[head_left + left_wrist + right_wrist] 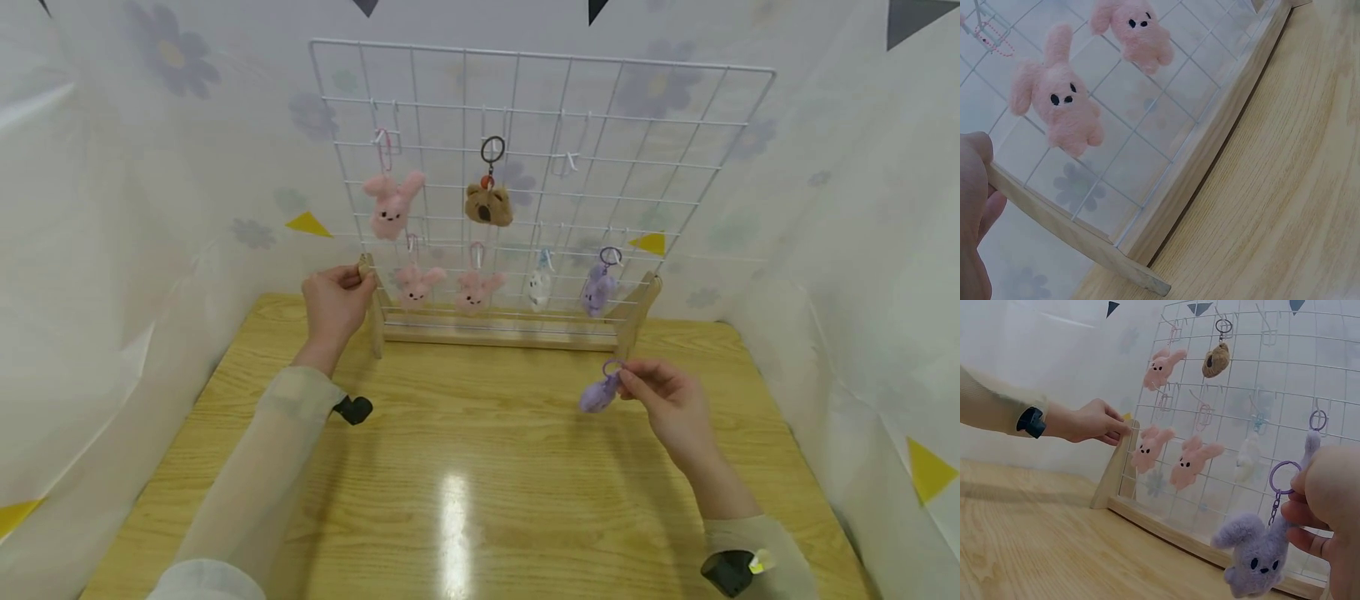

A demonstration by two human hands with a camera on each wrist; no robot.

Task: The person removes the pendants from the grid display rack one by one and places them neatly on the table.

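one purple bunny keychain point(597, 397) is at the wire grid's point(540, 56) five o'clock, your right hand point(675, 412) pinching its ring point(613, 367); your left hand point(337, 304) grips the wooden stand point(377, 323) at eight. hanging seems underway; next probably calls for lifting toward twelve, onto the bare hook point(570, 162).

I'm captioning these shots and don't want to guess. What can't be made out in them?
Right wrist view: most of the hanging purple keychain is hidden behind the right hand.
Right wrist view: the white keychain is too pale and blurred to show a face.
Left wrist view: the left hand is cut off by the left edge.
Left wrist view: the farther pink bunny loses its top to the upper edge.
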